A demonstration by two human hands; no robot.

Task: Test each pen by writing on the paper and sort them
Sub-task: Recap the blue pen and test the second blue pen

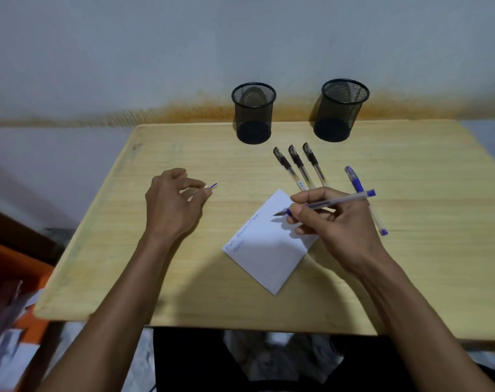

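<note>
The right hand [336,222] grips a blue pen [331,203] in a writing hold, its uncapped tip just above or touching the far corner of the white paper [269,250]; which one cannot be told. The paper lies turned like a diamond near the middle of the bench [127,264], with a few lines of scribble along its left edge. The left hand [170,202] hovers over the bench well left of the paper, pinching the pen's blue-clipped cap [212,186] between thumb and fingertips.

Behind the right hand, partly hidden by it, a second blue pen [356,183] lies capped on the bench. Just beyond the paper's far corner, three black pens [298,164] lie side by side, capped ends pointing away. At the far edge, against the wall, stand two black mesh cups, the left cup [253,113] and the right cup [341,110]. An orange bin [11,273] sits beside the bench on the near left.
</note>
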